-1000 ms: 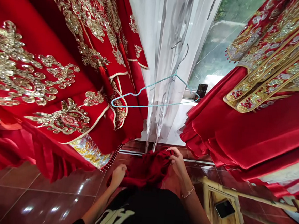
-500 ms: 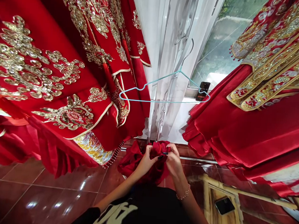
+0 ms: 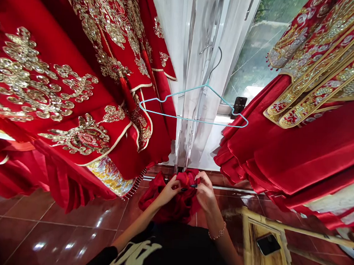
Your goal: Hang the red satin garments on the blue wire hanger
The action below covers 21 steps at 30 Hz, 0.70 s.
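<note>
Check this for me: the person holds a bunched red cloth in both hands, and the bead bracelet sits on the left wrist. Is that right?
Not quite: the bracelet is on the wrist of the right hand, not the left, as the head view shows. The left hand and right hand do hold the bunched red cloth.

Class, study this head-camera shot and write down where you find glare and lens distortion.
In the head view, white glare patches sit on the glossy tiles, and the gold sequins on the left gown sparkle. The wide lens makes both red gowns lean in toward the bottom centre, and the hanger looks squashed.
</note>
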{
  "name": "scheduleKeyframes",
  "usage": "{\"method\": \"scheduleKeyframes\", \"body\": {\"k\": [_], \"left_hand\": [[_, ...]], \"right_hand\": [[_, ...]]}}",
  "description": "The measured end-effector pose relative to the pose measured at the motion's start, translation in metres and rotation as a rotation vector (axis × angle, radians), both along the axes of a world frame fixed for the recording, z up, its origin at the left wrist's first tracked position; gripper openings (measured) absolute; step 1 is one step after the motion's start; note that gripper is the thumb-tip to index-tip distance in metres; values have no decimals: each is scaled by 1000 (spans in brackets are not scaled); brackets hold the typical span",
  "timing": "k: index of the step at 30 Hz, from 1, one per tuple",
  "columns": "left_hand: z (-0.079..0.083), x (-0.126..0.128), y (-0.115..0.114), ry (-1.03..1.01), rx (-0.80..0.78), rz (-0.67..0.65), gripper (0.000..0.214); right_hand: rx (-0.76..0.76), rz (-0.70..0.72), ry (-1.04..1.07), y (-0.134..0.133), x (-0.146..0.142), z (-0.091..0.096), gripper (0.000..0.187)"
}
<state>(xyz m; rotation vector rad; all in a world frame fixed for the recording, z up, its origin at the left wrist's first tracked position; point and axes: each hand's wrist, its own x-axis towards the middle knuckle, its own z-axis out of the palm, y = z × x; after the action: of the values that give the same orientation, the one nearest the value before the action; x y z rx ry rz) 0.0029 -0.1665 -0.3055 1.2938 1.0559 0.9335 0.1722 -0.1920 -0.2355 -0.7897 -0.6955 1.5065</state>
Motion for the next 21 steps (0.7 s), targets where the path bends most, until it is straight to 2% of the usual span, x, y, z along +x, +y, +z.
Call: {"method": "scheduleKeyframes", "body": {"k": [5, 10, 15, 18, 21], "left_hand": [[-2, -3, -9, -27, -4, 4, 52], [-2, 4, -5, -76, -78, 125, 53], [2, 3, -2, -152, -60, 245, 54], [3, 1, -6, -219, -104, 301, 50], [1, 0, -12, -297, -205, 344, 49]], "right_hand": [[-20, -8, 15, 0, -1, 2, 21], [-31, 6, 36, 0, -6, 5, 20], [-13, -31, -26, 2, -3, 0, 18], [16, -132, -169, 8, 12, -12, 17], [-13, -284, -565, 11, 37, -31, 12]]}}
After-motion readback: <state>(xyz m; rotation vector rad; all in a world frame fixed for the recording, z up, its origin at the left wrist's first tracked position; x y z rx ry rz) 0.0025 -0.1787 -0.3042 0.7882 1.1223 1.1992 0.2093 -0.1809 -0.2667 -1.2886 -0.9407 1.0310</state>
